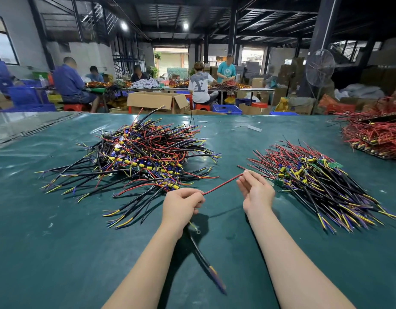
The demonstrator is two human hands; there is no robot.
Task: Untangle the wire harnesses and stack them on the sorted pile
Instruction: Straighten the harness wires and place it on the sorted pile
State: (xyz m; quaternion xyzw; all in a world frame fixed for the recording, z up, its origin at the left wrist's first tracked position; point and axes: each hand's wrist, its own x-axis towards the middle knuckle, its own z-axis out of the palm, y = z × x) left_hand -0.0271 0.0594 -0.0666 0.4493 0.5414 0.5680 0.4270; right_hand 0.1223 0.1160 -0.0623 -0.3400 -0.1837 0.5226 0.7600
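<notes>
Harness (198, 249) hangs from left hand (183, 204), fingers curled round it; its red wire (221, 185) slants up-right into right hand (256, 192), pinched. Sorted pile (315, 179) lies just right of that hand.

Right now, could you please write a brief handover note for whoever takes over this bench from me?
Left hand: grips one harness, whose black length hangs below the fist, above the table.
Right hand: pinches that harness's red wire, drawn straight between both hands.
Tangled pile: left of centre on the green table, and large.
Sorted pile: to the right, just beyond the right hand, its wires lying roughly parallel.
Done: the held harness appears free of the tangle.
Left: lay it on the sorted pile, then work through the tangled pile.
</notes>
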